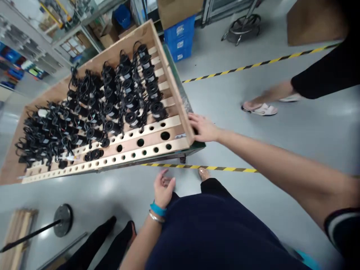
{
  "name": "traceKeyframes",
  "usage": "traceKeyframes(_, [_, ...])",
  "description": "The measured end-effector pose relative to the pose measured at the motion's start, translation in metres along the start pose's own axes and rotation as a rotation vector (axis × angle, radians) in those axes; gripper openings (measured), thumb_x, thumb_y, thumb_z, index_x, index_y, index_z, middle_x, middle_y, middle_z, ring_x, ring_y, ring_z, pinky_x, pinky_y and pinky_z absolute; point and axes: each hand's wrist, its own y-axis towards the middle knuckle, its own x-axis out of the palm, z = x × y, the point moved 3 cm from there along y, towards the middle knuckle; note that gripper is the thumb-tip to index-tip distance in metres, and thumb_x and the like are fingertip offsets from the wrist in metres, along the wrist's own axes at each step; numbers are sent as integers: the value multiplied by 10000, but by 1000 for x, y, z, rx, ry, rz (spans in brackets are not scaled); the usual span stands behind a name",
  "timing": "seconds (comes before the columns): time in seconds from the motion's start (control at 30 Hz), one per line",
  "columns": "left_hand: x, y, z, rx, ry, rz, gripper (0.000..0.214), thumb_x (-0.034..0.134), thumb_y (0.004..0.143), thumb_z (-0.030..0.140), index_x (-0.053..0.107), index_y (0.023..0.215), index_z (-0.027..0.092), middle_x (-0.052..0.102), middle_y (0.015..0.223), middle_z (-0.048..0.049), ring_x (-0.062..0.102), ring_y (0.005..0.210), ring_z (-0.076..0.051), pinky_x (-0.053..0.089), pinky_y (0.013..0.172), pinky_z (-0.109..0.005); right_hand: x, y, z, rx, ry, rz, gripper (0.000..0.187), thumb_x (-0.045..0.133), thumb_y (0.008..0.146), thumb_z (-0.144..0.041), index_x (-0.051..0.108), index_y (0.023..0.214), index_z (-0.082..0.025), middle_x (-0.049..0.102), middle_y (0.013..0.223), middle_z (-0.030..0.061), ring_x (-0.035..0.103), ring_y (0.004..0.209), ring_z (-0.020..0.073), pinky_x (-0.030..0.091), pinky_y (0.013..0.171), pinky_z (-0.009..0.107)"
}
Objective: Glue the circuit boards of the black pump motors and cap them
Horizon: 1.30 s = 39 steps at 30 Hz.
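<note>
A long wooden crate (173, 84) holds rows of black cylindrical parts (131, 101) with coiled black cables. Slats with round holes (140, 142) run along its near side, where few parts sit. At the crate's right end my right hand (205, 128) grips the end board near the corner, fingers over its edge. My left hand (163, 189), with a blue band and a silver bangle at the wrist, hangs in the air below the crate. Its fingers are loosely bent and apart, with nothing in them.
The crate rests on a green wheeled cart (199, 145). Yellow-black tape (233, 169) marks the floor. Blue bins (180, 39) and a stool base (244, 27) stand behind. One person's foot (260, 108) is at right; another person's legs (109, 240) are lower left, near a round-based post (63, 220).
</note>
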Motion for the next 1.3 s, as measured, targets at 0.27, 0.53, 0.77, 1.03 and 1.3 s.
traceKeyframes(0.27, [36,-45,-3,-395,246,235,729,787,596,614,609,1089,108,576,619,-6,574,570,-128,455,544,-236,-12,0,16,-136,263,66,875,654,693,-578,446,1406,-116,331,1516,175,279,1384,388,65,1117,674])
traceKeyframes(0.53, [75,-34,16,-487,411,134,820,810,545,647,572,1127,120,631,728,-36,571,576,-121,468,574,-251,-19,40,35,-305,192,130,1040,652,548,-810,518,1323,-130,439,1431,149,273,1380,406,107,1115,661])
traceKeyframes(0.77, [85,-27,19,-565,419,118,808,815,527,664,577,1085,129,655,790,-76,604,629,-145,488,632,-274,-24,23,6,-193,270,133,887,807,456,-664,620,1181,-190,501,1348,154,314,1341,400,121,1130,660])
traceKeyframes(1.03, [89,-21,15,-548,344,85,862,839,468,667,559,1087,135,652,1062,-152,614,672,-126,484,626,-265,-27,14,-14,-98,263,81,618,700,690,-463,620,1179,-93,533,1247,203,344,1302,388,189,1104,659])
traceKeyframes(1.3, [74,-37,14,-539,285,169,878,887,374,601,627,1064,126,646,1170,-157,639,685,-111,426,523,-196,-23,10,-16,-93,190,124,451,612,746,-335,629,1146,-127,530,1299,192,360,1283,355,172,1081,642])
